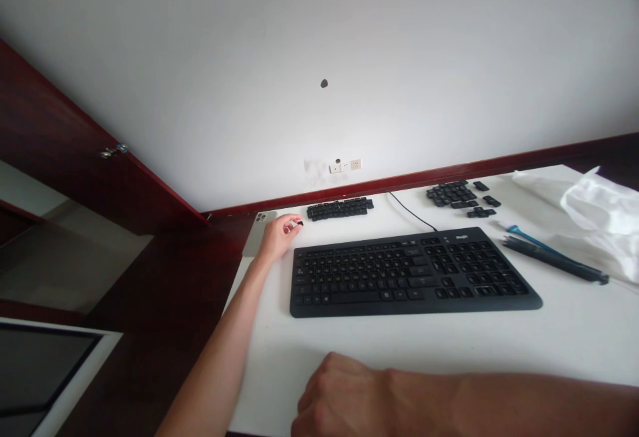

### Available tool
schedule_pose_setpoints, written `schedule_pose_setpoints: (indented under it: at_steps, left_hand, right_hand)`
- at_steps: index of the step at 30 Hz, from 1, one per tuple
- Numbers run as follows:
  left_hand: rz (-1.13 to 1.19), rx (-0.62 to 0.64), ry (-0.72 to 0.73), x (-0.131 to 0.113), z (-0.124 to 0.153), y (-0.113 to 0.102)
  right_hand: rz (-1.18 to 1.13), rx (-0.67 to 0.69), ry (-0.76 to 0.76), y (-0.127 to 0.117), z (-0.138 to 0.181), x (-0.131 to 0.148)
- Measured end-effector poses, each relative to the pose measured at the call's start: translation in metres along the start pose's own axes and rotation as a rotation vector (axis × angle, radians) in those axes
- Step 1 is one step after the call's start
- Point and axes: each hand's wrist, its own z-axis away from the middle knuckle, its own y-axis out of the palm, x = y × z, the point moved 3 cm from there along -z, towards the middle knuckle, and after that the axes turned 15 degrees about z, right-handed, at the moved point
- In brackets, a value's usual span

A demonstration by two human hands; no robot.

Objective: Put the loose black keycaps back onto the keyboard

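Note:
Between the thumb and fingers of my left hand (280, 235) is a small black keycap (300, 223), pinched just above the far left of the white table. A black keyboard (414, 274) lies flat to the right of that hand, its cable running off the far edge. Close by, a tight group of loose black keycaps (339, 209) sits behind the keyboard. My right hand (344, 394) is curled closed in front of the keyboard, near the table's front edge, seen from the back. Its fingertips and anything inside them are hidden.
More loose keycaps (450, 194) lie at the back right. A blue-handled brush-like tool (532, 237), a dark strip (554, 261) and a white plastic bag (599, 214) occupy the right side. A phone (258, 234) rests at the left edge. Behind stands a wall with sockets (345, 165).

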Motion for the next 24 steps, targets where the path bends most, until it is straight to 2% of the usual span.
schedule_pose_setpoints:
  at_steps: [3, 6, 9, 13, 16, 20, 24]
  left_hand:
    - [0.069, -0.035, 0.006, -0.019, 0.002, -0.016]
    - [0.061, 0.088, 0.063, -0.047, 0.017, -0.020]
    - [0.082, 0.168, 0.078, -0.066, 0.047, -0.014]
    - [0.137, 0.121, 0.053, -0.067, 0.089, -0.005]
    - [0.101, 0.102, 0.068, -0.063, 0.111, -0.001]
    - [-0.008, 0.067, 0.057, -0.060, 0.124, 0.001]
    - [-0.085, 0.083, 0.094, -0.062, 0.126, 0.005]
  right_hand:
    - [0.016, 0.011, 0.003, 0.002, 0.000, -0.004]
    - [0.008, 0.026, 0.007, 0.004, 0.000, -0.003]
    - [0.005, -0.028, 0.052, 0.003, 0.001, 0.001]
    - [0.024, -0.111, 0.135, -0.001, 0.001, 0.005]
    - [0.012, -0.047, 0.099, 0.005, -0.001, 0.002]
    - [0.019, 0.057, 0.042, 0.013, -0.005, -0.004]
    - [0.025, 0.044, 0.055, 0.010, -0.004, -0.004]
